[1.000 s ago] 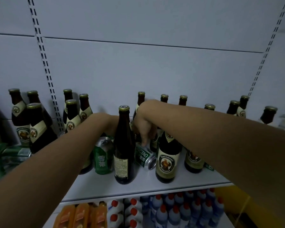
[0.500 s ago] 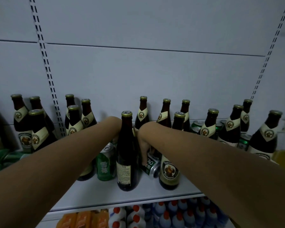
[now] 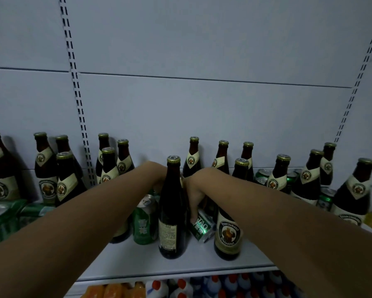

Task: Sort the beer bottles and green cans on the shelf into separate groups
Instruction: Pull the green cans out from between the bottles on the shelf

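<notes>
The tipped green can point(image 3: 201, 227), wedged between beer bottles point(image 3: 228, 231) just under the right hand point(image 3: 194, 195), is gripped, likely for lifting out. The left hand point(image 3: 159, 183) is hidden behind the dark bottle point(image 3: 172, 211); its state cannot be told.

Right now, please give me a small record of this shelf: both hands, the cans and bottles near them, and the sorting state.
left hand: reaches behind the back-label brown bottle, mostly hidden
right hand: fingers on the tilted green can; grip unclear
upright green can: left of that bottle
Franziskaner bottle: right of the tilted can
sorting: unfinished; cans and bottles mixed on the white shelf
</notes>
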`<state>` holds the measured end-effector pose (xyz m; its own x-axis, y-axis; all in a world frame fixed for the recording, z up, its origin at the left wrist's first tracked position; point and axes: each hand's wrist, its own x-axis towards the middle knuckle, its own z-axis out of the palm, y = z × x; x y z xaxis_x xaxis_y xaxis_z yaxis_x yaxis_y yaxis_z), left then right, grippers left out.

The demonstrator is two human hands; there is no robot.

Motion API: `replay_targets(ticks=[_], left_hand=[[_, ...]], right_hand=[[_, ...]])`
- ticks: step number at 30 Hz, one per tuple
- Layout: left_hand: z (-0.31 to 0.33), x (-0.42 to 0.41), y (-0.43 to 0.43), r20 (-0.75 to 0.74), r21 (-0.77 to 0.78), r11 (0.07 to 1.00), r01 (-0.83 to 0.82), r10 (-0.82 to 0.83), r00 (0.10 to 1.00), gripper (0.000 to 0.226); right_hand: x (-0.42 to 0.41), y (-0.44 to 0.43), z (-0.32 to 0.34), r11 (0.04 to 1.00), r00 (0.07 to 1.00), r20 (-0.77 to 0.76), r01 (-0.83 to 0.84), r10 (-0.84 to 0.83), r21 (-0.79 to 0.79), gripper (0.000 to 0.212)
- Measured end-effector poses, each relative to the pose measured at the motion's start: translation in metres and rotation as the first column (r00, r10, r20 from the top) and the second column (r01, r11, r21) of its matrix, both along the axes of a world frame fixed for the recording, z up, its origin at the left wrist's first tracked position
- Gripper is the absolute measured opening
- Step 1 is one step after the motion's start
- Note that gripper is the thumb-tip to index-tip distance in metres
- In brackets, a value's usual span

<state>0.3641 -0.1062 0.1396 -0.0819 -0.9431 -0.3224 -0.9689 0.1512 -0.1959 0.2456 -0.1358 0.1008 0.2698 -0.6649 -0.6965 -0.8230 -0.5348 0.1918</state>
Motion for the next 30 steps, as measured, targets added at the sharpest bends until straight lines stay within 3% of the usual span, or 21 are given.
replay_targets(ticks=[3, 7, 12, 16, 18, 22, 25, 30], left_hand=[[-0.007, 0.008, -0.003, -0.177, 0.063, 0.991, 0.116, -0.104, 0.979, 0.03], [-0.015, 0.024, -0.011, -0.265, -0.007, 0.981, 0.194, -0.189, 0.946, 0.026], [-0.01, 0.032, -0.005, -0.155, -0.065, 0.963, 0.261, -0.268, 0.951, 0.029], [-0.013, 0.042, -0.012, -0.059, -0.101, 0.967, 0.235, -0.242, 0.968, 0.064], [-0.013, 0.043, -0.015, 0.006, -0.076, 0.964, 0.253, -0.254, 0.967, 0.069], [-0.005, 0.037, -0.008, -0.136, -0.056, 0.985, 0.163, -0.169, 0.976, 0.064], [-0.002, 0.044, -0.005, -0.138, -0.03, 0.985, 0.173, -0.175, 0.975, 0.066], [0.001, 0.049, -0.003, -0.107, -0.019, 0.981, 0.193, -0.194, 0.975, 0.063]], right_hand=[[-0.007, 0.01, 0.014, 0.979, 0.97, 0.216, -0.073, 0.115, -0.191, 0.086], [-0.014, 0.012, 0.014, 0.948, 0.925, 0.335, -0.071, 0.178, -0.309, 0.083], [-0.01, 0.015, 0.016, 0.921, 0.929, 0.316, -0.058, 0.191, -0.385, 0.068], [-0.006, 0.012, 0.013, 0.917, 0.94, 0.293, -0.045, 0.172, -0.395, 0.079], [-0.008, 0.015, 0.015, 0.927, 0.96, 0.231, -0.063, 0.157, -0.37, 0.083], [-0.013, 0.018, 0.019, 0.93, 0.958, 0.239, -0.065, 0.16, -0.361, 0.092], [-0.014, 0.017, 0.021, 0.939, 0.959, 0.241, -0.063, 0.15, -0.338, 0.098], [-0.012, 0.023, 0.027, 0.947, 0.966, 0.198, -0.098, 0.164, -0.306, 0.085]])
